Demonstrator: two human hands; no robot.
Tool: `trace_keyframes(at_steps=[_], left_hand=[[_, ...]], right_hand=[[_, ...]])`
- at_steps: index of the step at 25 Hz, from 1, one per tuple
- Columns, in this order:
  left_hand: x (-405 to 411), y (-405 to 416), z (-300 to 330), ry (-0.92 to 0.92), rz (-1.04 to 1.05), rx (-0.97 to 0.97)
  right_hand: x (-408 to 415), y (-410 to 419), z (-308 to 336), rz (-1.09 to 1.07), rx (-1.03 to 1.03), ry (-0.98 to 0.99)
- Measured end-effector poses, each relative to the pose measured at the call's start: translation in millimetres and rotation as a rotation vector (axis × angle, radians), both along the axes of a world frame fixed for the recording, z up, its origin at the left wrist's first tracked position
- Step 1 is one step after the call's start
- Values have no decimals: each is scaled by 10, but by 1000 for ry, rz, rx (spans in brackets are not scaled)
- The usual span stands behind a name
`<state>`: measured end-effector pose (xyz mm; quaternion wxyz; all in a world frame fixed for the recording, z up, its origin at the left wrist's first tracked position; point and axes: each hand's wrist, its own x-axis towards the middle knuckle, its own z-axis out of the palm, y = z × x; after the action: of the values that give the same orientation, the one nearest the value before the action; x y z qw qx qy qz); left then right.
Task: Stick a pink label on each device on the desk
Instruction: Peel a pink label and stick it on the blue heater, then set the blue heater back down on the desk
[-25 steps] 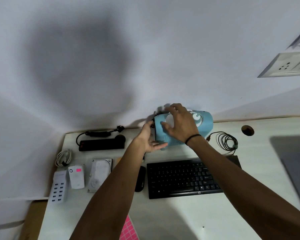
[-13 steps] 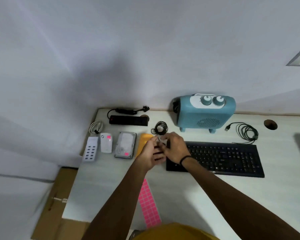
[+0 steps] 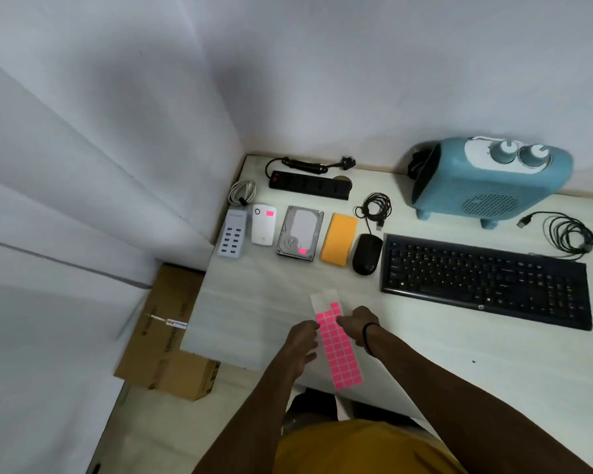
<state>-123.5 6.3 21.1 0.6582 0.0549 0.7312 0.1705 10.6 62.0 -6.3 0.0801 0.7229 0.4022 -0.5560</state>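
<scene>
- Cardboard box (image 3: 172,336): on the floor beside the worktop's left edge.
- White multi-port charger (image 3: 232,234): near the left edge of the worktop (image 3: 459,354); no pink label visible.
- White plug-in device (image 3: 263,224): just right of the charger, pink label at its far end.
- Hard drive (image 3: 300,233): pink label near its front right corner.
- Orange pad (image 3: 339,239), black mouse (image 3: 367,253), black keyboard (image 3: 486,280): in a row toward the right edge; no labels seen.
- Black power strip (image 3: 309,185) and blue heater (image 3: 486,179): along the far edge.
- Pink label sheet (image 3: 338,347): flat at the near edge, its far end already stripped bare.
- Left hand (image 3: 300,347): fingers loosely extended, touching the sheet's left margin.
- Right hand (image 3: 358,325): fingers curled at the sheet's right side; whether they pinch a label cannot be told.
</scene>
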Motion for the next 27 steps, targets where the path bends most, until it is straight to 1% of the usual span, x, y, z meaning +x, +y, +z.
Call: trace_keyframes(at_steps=[2, 4, 7, 9, 10, 12, 16, 18, 21, 23, 24, 27], left_hand=[[42, 18, 4, -54, 5, 15], [65, 39, 31, -82, 1, 19], [39, 79, 69, -89, 13, 4], [-3, 67, 51, -76, -31, 16], [-22, 60, 30, -50, -72, 43], [-35, 35, -21, 48, -186, 158], [144, 212, 38, 122, -226, 284], [412, 352, 183, 102, -247, 336], [1021, 502, 387, -28, -262, 407], [1564, 509, 513, -104, -287, 457], [1878, 457, 608, -148, -316, 479], [2869, 157, 827, -280, -462, 511]], right_hand=[[-54, -40, -108, -84, -39, 24], [-90, -63, -180, -79, -57, 37], [-163, -124, -119, -29, -46, 64], [-186, -149, -76, -47, -12, 62], [-185, -144, -46, -91, 11, 76], [-119, -116, 47, -187, 54, 135], [240, -71, 272, -393, 162, 286], [547, -107, 440, -514, 245, 321], [1130, -262, 669, -739, 374, 375], [1613, -453, 801, -822, 458, 323], [1891, -603, 879, -847, 493, 264], [2763, -1160, 1097, -970, 592, 111]])
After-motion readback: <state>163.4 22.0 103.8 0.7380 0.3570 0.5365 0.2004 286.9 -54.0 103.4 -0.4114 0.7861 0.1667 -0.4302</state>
